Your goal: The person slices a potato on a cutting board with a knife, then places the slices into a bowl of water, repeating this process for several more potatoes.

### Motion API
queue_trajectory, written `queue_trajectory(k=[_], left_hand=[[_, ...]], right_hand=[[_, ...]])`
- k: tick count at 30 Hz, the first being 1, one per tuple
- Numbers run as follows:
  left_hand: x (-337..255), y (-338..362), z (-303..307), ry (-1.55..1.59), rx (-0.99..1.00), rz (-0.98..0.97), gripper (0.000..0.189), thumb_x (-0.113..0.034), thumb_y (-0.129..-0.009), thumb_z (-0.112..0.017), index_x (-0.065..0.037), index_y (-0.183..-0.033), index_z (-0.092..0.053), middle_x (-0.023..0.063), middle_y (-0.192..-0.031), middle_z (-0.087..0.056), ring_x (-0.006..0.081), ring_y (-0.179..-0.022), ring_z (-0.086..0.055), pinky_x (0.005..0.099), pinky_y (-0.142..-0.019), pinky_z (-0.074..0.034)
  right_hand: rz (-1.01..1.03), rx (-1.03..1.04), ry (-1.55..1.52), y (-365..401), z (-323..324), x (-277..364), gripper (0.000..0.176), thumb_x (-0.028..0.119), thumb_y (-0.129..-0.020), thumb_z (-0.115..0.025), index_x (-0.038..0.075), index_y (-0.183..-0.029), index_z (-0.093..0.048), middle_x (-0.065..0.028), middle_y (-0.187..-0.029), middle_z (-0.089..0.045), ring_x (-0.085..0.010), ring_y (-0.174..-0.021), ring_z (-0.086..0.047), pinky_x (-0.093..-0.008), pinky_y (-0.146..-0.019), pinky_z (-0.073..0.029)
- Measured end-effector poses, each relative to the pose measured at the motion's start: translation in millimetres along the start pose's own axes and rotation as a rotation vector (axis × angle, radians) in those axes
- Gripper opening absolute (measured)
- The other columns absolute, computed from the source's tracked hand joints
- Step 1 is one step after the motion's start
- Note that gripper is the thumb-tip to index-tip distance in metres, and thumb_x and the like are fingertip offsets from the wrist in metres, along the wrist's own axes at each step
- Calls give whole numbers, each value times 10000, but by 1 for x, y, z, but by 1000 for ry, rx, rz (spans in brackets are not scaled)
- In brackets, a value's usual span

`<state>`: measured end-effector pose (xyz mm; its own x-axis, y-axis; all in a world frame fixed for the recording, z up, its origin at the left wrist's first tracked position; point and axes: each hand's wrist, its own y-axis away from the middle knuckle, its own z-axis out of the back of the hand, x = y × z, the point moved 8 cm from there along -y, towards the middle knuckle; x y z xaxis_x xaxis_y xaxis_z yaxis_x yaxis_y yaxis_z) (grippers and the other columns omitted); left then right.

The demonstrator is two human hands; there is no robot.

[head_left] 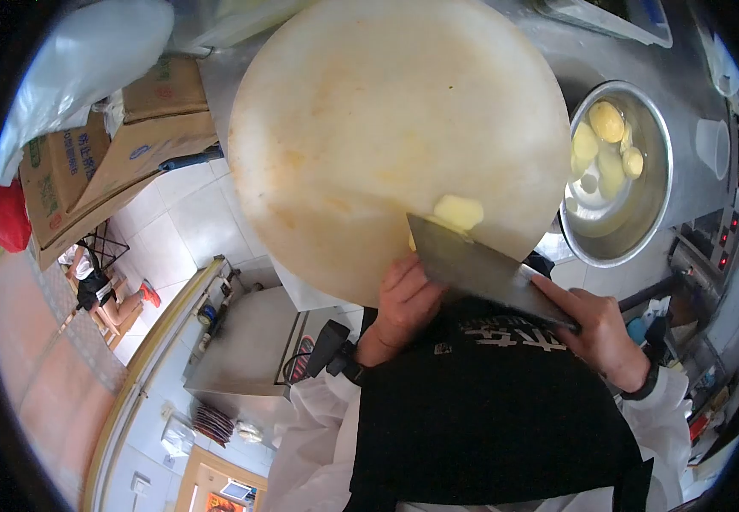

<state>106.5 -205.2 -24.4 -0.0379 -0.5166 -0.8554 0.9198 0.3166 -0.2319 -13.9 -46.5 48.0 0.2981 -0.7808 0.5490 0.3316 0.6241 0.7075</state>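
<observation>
My right hand [595, 333] grips a cleaver [497, 273], its wide dark blade slanting down to the near edge of a round cutting board [369, 111]. Beyond the blade lies a peeled potato slice [459, 212], pale yellow and flat on the board. My left hand [408, 299] is closed with curled fingers right beside the blade, at the board's near edge. A bit of yellow shows at its fingertips; the blade and fingers hide most of the potato held there.
To the right a steel bowl [617, 230] holds several peeled potatoes in water. A small white cup [712, 147] stands past it. Cardboard boxes [122, 145] and a plastic bag [96, 60] are at the left. A seated person [101, 290] is farther off on the left.
</observation>
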Motion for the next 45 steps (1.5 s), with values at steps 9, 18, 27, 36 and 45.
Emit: queue_trajectory(k=[9,18,27,36,45], left_hand=[[5,-2,1,115,29,119,271,-3,-570,-651,-37,-838,-644,75,-957,-615,270,-959,-566,360,-804,-465],[8,7,-2,22,19,29,250,7,-577,-668,-46,-820,-655,72,-951,-621,260,-947,-575,335,-778,-477],[-15,-19,11,-70,-37,-149,243,7,-573,-698,-24,-807,-641,97,-927,-619,278,-902,-589,349,-770,-479],[23,18,-8,135,118,182,222,-6,-604,-687,-40,-818,-642,104,-924,-618,275,-883,-591,350,-750,-476],[-15,-31,22,-64,-40,-67,217,-18,-683,-674,-68,-891,-636,87,-924,-608,244,-875,-578,348,-751,-449]], right_hand=[[14,20,30,19,2,1,750,37,-613,-682,132,-1316,-439,-122,-697,-551,-296,-589,-565,-390,-547,-467],[15,-23,-15,12,-1,-7,758,25,-619,-673,152,-1325,-430,-128,-690,-552,-311,-605,-565,-406,-558,-460],[10,-40,-6,-6,-15,-8,736,57,-642,-685,147,-1325,-426,-121,-698,-565,-308,-624,-580,-401,-571,-468],[20,2,16,23,1,2,696,67,-653,-687,132,-1305,-450,-116,-686,-564,-309,-608,-577,-408,-557,-465],[-5,-24,-65,-4,-16,-14,702,6,-629,-645,109,-1297,-455,-146,-716,-578,-334,-660,-585,-408,-626,-468]])
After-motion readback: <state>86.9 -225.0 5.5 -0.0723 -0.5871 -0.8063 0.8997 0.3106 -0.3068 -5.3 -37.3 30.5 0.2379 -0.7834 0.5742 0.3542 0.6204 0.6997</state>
